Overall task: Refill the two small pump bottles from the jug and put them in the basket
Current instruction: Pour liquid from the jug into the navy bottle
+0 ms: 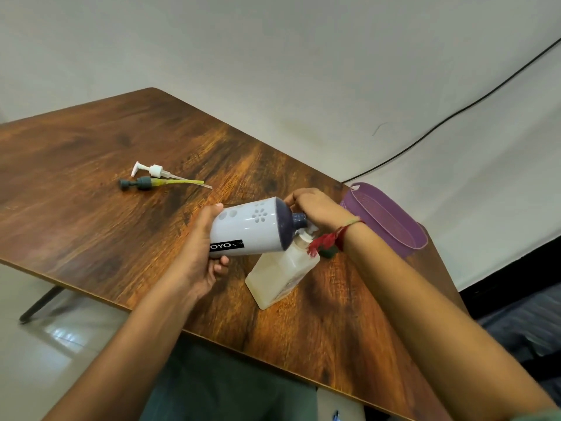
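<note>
White wall (pixel 273 41) stands behind a wooden table (pixel 91 165) with a dark, strong grain, and a black cable (pixel 455 113) runs across the wall on the right side. At the far right of the table is a purple basket (pixel 403 235); nothing shows inside it.

Near the middle of the table the left hand (pixel 200 253) holds a white bottle (pixel 252 227) with a dark blue shoulder. The bottle lies almost on its side in the air, with its bottom in the palm. The thumb presses on the upper side and the other fingers (pixel 221 262) are curled under it. A black label with the letters "OYO" is beside these fingers.

The dark blue neck of this bottle points to the right, and it is just at the open mouth of a translucent square bottle (pixel 279 275). This second bottle rests on the table under it, and it holds a creamy, pale liquid.

The right hand (pixel 318 209) comes from above and its fingers are curled around the dark blue neck — the fingertips are hidden behind the bottles. A red thread bracelet (pixel 328 241) hangs on this wrist.

Well apart, on the left part of the table, two pump heads lie side by side — a white pump head (pixel 156 170) and a dark blue pump head (pixel 142 182) with a yellow tube.
</note>
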